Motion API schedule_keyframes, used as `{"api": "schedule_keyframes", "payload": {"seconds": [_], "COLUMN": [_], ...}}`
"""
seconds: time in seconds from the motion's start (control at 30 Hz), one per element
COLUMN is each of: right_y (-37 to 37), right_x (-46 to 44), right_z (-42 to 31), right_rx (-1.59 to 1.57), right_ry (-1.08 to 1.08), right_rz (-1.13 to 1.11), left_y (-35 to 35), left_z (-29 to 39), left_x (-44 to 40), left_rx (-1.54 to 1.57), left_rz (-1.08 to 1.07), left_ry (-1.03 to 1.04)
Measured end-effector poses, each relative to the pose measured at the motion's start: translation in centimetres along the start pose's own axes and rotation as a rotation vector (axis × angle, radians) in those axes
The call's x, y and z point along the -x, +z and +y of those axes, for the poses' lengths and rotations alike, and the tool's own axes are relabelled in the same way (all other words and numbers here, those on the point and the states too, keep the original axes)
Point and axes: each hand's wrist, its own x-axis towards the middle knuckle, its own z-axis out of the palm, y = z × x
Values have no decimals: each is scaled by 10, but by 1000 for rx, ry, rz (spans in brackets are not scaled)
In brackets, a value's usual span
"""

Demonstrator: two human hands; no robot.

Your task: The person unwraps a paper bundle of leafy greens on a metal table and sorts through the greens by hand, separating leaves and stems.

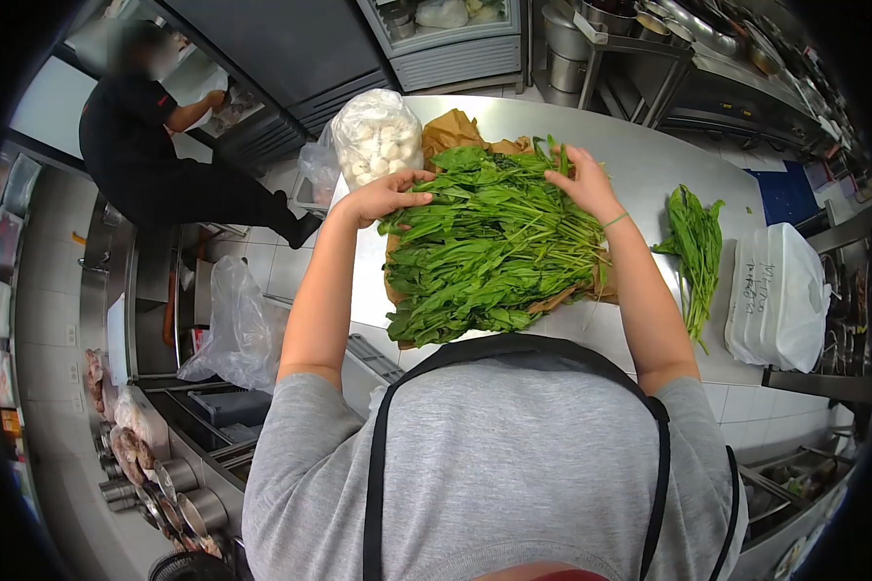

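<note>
A large heap of leafy greens [494, 242] with long thin stems lies on brown paper [452, 128] on the steel table. My left hand [394, 194] rests at the heap's upper left edge, thumb and fingers apart against the leaves; some fingertips are hidden among them. At the upper right edge, my right hand [585, 184] touches the greens with its thumb and fingers spread. A green band circles the right wrist. Off to the right lies a smaller bunch of greens [693, 257], apart from the heap.
A clear bag of white mushroom-like pieces [378, 138] stands at the table's back left. Stacked white lidded containers [777, 295] sit at the right end of the steel table [639, 145]. Further left, a person in black [155, 126] reaches into an open fridge.
</note>
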Motion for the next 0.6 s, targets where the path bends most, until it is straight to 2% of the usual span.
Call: {"api": "schedule_keyframes", "payload": {"seconds": [0.03,0.1,0.13,0.2,0.23,0.27,0.3,0.37,0.43,0.47,0.53,0.6], "right_y": [2,8,9,9,14,21,27,36,35,34,26,14], "right_x": [2,5,8,14,16,18,19,14,5,2,-2,-1], "right_z": [-13,-33,-47,-73,-77,-79,-78,-61,-42,-30,-12,-5], "right_rx": [-1,179,180,157,157,261,364,399,110,109,60,72], "right_ry": [-1,-244,-242,-401,-400,-380,-358,-402,-133,-134,-14,53], "right_rz": [-1,315,314,70,70,-121,-313,-261,-175,-177,36,15], "left_y": [-2,1,5,11,13,14,14,9,9,9,11,13], "left_z": [-3,-4,0,2,-1,-4,-8,-15,-19,-19,-19,-19], "left_x": [0,3,10,13,11,9,6,-1,3,6,9,12], "left_rx": [46,93,72,49,75,102,103,119,185,200,214,216], "left_rz": [-24,-50,-24,2,-13,-28,-27,78,101,103,101,139], "left_ry": [50,98,139,180,265,349,348,263,280,272,268,256]}}
